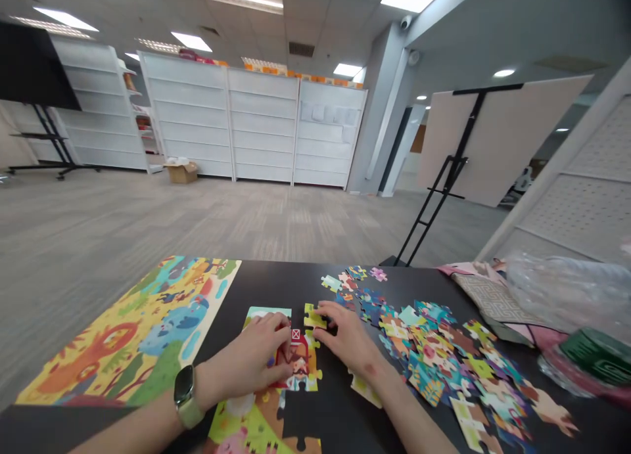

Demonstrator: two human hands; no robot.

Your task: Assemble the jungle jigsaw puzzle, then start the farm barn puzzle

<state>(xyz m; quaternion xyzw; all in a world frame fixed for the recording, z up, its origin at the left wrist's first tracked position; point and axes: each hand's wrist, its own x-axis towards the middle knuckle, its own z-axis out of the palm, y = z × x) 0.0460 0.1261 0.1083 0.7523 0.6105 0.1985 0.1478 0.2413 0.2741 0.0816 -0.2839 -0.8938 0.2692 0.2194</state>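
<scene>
Joined puzzle [263, 424]: lay nearest on the black table [276, 282].
Left hand [259, 352]: rested over it, fingers curled; whether they gripped anything, I could not tell.
Right hand [350, 339]: thumb and forefinger slightly parted at a yellow-green piece [311, 317]; pinch unclear.
Loose pieces [434, 349]: heaped right.
Picture sheet [142, 336]: lay left.
Shelving [263, 125]: 3 white bays beyond.

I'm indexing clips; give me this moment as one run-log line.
left hand: on puzzle | right hand: at yellow-green piece | loose pieces: scattered, right side | picture: flat, left side
</scene>
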